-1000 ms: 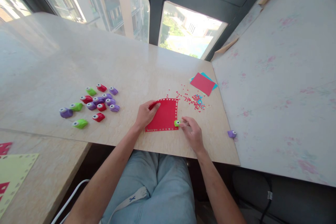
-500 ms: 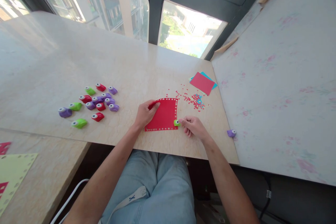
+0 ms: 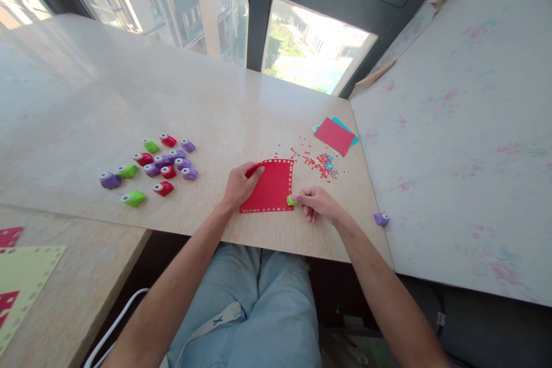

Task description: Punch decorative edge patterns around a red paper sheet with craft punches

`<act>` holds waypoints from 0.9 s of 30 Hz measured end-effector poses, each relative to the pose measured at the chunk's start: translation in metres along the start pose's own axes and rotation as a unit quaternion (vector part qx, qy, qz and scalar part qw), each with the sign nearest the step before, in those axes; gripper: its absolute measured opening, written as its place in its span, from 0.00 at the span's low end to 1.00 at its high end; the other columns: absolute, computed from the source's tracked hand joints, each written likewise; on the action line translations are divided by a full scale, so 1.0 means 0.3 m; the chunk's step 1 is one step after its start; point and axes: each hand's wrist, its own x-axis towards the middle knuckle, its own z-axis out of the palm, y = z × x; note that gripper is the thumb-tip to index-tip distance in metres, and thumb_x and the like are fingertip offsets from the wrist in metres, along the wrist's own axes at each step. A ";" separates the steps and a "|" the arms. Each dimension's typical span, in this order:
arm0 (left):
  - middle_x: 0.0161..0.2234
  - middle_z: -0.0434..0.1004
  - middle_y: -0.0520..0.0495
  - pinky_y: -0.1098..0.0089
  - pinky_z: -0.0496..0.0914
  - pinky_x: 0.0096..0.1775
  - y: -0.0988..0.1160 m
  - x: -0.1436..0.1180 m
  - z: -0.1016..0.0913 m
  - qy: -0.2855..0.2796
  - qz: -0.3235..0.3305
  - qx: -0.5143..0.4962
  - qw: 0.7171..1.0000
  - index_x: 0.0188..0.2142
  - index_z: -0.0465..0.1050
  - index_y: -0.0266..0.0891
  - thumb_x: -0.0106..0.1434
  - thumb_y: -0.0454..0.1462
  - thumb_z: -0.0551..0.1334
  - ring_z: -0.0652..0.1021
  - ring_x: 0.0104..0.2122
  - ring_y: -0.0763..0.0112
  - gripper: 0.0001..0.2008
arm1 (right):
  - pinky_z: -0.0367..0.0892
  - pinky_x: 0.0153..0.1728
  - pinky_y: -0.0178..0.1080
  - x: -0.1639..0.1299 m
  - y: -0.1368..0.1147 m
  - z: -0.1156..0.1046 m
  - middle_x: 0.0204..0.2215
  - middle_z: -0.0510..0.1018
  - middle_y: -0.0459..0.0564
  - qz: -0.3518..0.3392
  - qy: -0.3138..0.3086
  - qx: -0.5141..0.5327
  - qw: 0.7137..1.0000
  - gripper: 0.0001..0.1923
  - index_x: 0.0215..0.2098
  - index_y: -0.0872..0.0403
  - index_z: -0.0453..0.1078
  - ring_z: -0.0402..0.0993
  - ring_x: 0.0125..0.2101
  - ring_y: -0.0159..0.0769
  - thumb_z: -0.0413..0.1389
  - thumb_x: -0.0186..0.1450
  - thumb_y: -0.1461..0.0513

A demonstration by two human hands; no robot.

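A red sheet of paper (image 3: 271,188) lies before me, with punched holes along its top, right and bottom edges. My left hand (image 3: 242,184) grips its left side, thumb on top, lifting the upper left corner a little. In my right hand (image 3: 317,203) is a small green craft punch (image 3: 291,200), set on the sheet's right edge near the lower corner. Thumb and fingers cover most of that punch. Tiny punched paper bits (image 3: 323,165), red and some blue, are scattered beyond my right hand.
Several red, green and purple craft punches (image 3: 163,188) stand at the left. One purple punch (image 3: 382,218) sits by the right wall. Coloured paper sheets (image 3: 334,137) are stacked near the window. A punched yellow sheet (image 3: 32,276) lies on the lower left surface.
My right thumb has come over the green punch, hiding its top. The punch stays at the sheet's right edge, and the view has shifted slightly.
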 end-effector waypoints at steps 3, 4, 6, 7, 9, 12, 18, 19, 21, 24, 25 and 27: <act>0.34 0.81 0.45 0.67 0.71 0.35 -0.002 -0.001 0.000 -0.001 0.001 0.004 1.000 0.36 0.77 0.37 0.65 0.46 0.57 0.77 0.32 0.65 0.15 | 0.60 0.11 0.28 0.005 -0.008 -0.006 0.12 0.69 0.41 0.013 -0.011 -0.005 1.000 0.23 0.20 0.53 0.62 0.66 0.11 0.27 0.64 0.54 0.46; 0.33 0.81 0.45 0.68 0.70 0.35 -0.003 -0.001 0.001 -0.002 0.001 0.005 1.000 0.36 0.77 0.37 0.65 0.46 0.57 0.77 0.32 0.65 0.15 | 0.59 0.11 0.28 0.008 -0.010 -0.010 0.11 0.69 0.41 0.014 -0.013 -0.014 1.000 0.23 0.20 0.53 0.62 0.66 0.11 0.27 0.64 0.55 0.47; 0.32 0.80 0.46 0.68 0.70 0.35 -0.007 -0.001 0.001 -0.004 0.001 0.008 1.000 0.35 0.77 0.38 0.65 0.46 0.57 0.77 0.32 0.66 0.15 | 0.58 0.12 0.28 0.016 -0.013 -0.019 0.10 0.67 0.41 0.007 -0.016 -0.043 0.999 0.22 0.19 0.53 0.62 0.66 0.11 0.27 0.63 0.56 0.48; 0.32 0.80 0.46 0.68 0.70 0.34 -0.009 -0.001 0.001 -0.005 0.002 0.009 1.000 0.35 0.77 0.38 0.65 0.46 0.57 0.77 0.31 0.66 0.16 | 0.57 0.12 0.28 0.021 -0.015 -0.024 0.09 0.67 0.41 0.000 -0.017 -0.061 0.998 0.22 0.18 0.53 0.62 0.65 0.11 0.27 0.63 0.56 0.49; 0.32 0.80 0.46 0.69 0.70 0.34 -0.014 0.000 0.002 -0.007 0.002 0.008 1.000 0.35 0.77 0.38 0.65 0.46 0.57 0.77 0.31 0.66 0.16 | 0.55 0.12 0.28 0.028 -0.019 -0.033 0.09 0.66 0.40 -0.013 -0.022 -0.090 0.996 0.21 0.18 0.53 0.63 0.65 0.11 0.27 0.62 0.57 0.50; 0.33 0.80 0.46 0.69 0.70 0.34 -0.018 0.000 0.002 -0.007 0.004 0.006 1.000 0.36 0.77 0.38 0.65 0.46 0.57 0.77 0.32 0.65 0.15 | 0.53 0.13 0.28 0.032 -0.026 -0.039 0.08 0.65 0.40 -0.021 -0.027 -0.107 0.994 0.20 0.18 0.53 0.63 0.64 0.11 0.27 0.61 0.58 0.50; 0.34 0.81 0.45 0.68 0.70 0.35 -0.020 0.000 0.002 -0.007 0.011 0.002 1.000 0.37 0.77 0.38 0.65 0.46 0.57 0.77 0.33 0.65 0.15 | 0.52 0.13 0.28 0.025 -0.044 -0.035 0.08 0.64 0.40 -0.014 -0.022 -0.114 0.993 0.21 0.17 0.53 0.62 0.63 0.11 0.27 0.62 0.56 0.50; 0.35 0.81 0.45 0.68 0.70 0.35 -0.019 -0.001 0.001 -0.007 0.011 0.003 1.000 0.37 0.77 0.38 0.65 0.46 0.57 0.77 0.33 0.65 0.16 | 0.52 0.13 0.28 0.024 -0.047 -0.035 0.08 0.63 0.40 -0.013 -0.021 -0.115 0.993 0.21 0.17 0.53 0.62 0.63 0.11 0.27 0.62 0.56 0.50; 0.35 0.81 0.45 0.68 0.70 0.34 -0.018 -0.002 0.000 -0.005 0.010 0.004 1.000 0.37 0.77 0.38 0.65 0.47 0.57 0.78 0.33 0.65 0.16 | 0.52 0.13 0.28 0.024 -0.049 -0.035 0.08 0.63 0.39 -0.011 -0.020 -0.119 0.993 0.21 0.17 0.53 0.62 0.63 0.11 0.27 0.63 0.56 0.50; 0.35 0.81 0.45 0.68 0.70 0.34 -0.019 -0.002 -0.001 -0.005 0.014 0.006 1.000 0.37 0.76 0.38 0.65 0.47 0.57 0.78 0.32 0.65 0.16 | 0.52 0.13 0.28 0.024 -0.045 -0.033 0.09 0.64 0.40 -0.013 -0.024 -0.114 0.993 0.21 0.17 0.54 0.63 0.63 0.11 0.27 0.63 0.55 0.49; 0.34 0.81 0.45 0.69 0.69 0.34 -0.020 -0.001 -0.002 -0.005 0.016 0.007 1.000 0.36 0.76 0.38 0.65 0.47 0.57 0.77 0.32 0.65 0.16 | 0.52 0.13 0.28 0.023 -0.041 -0.032 0.09 0.64 0.40 -0.013 -0.027 -0.107 0.994 0.22 0.18 0.54 0.63 0.63 0.12 0.26 0.64 0.55 0.49; 0.33 0.81 0.46 0.69 0.69 0.33 -0.022 -0.001 -0.001 -0.005 0.019 0.007 1.000 0.36 0.76 0.38 0.65 0.47 0.57 0.77 0.31 0.65 0.16 | 0.52 0.12 0.28 0.021 -0.030 -0.029 0.09 0.64 0.39 -0.014 -0.032 -0.080 0.996 0.23 0.18 0.53 0.62 0.63 0.12 0.26 0.63 0.55 0.48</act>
